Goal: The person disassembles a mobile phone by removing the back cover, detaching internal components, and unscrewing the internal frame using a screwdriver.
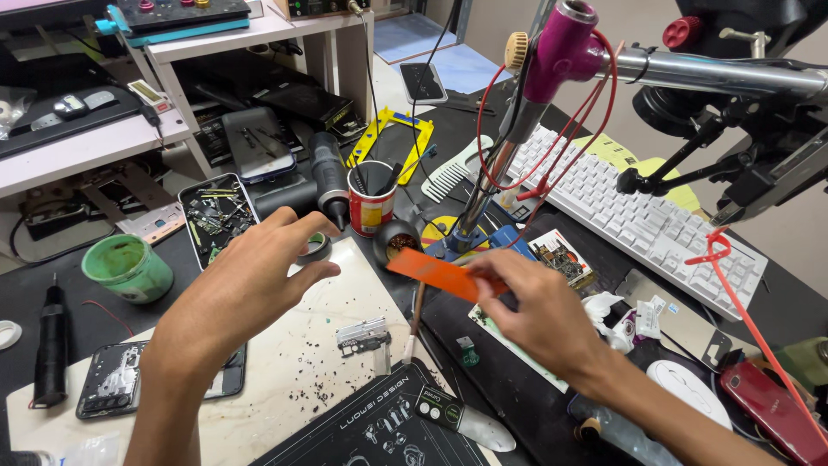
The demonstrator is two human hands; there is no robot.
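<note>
My right hand (542, 312) pinches one end of a flat orange plastic card (431, 272), held level above the bench. Apart from the card, my left hand (246, 285) hovers to its left with fingers spread and nothing in it, just above a small roll of tape (316, 246). Below the hands, a small grey metal phone part (363, 334) lies on a white work board (293, 380) dotted with dark specks. An opened phone (116, 380) rests at the board's left edge, partly under my left forearm.
Around the board stand a red cup of tools (371, 200), a green tub (129, 267), a tray of small parts (216, 217), a white keyboard (647, 220), a white comb (453, 177), a microscope stand with red cable (561, 52) and a red phone (772, 406).
</note>
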